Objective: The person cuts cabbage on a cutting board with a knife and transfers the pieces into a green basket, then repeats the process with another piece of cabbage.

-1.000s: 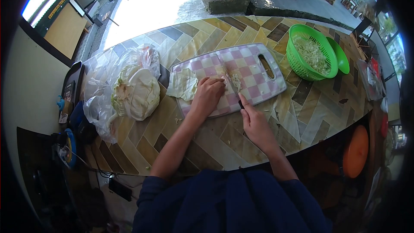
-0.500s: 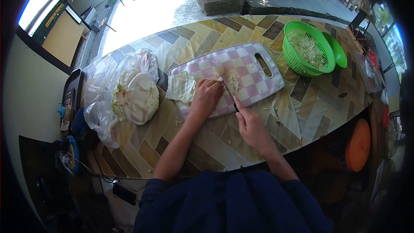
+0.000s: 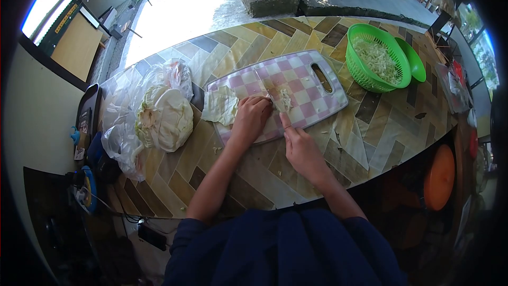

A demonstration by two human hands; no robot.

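Observation:
My right hand (image 3: pixel 302 147) is closed around a knife (image 3: pixel 269 90), whose blade points away from me across the pink-and-white checkered cutting board (image 3: pixel 307 58). Curled close to the blade, my left hand (image 3: pixel 253 115) presses on a piece of cabbage that its fingers mostly hide. Shredded cabbage (image 3: pixel 286 99) lies on the board just right of the blade. A flat cabbage leaf piece (image 3: pixel 220 106) rests at the board's left end, beside my left hand. Farther left sits a large cut cabbage (image 3: pixel 165 118) on a clear plastic bag (image 3: pixel 117 140).
A green basket (image 3: pixel 353 69) of shredded cabbage stands at the back right, with a green bowl (image 3: pixel 417 62) against it. The patterned tabletop (image 3: pixel 254 180) has scattered scraps. A dark tray (image 3: pixel 91 108) is at the left edge; an orange round object (image 3: pixel 439 177) is below right.
The knife and my right hand have shifted slightly left and away from me, the blade lying closer to my left fingers. My left hand stays nearly in place.

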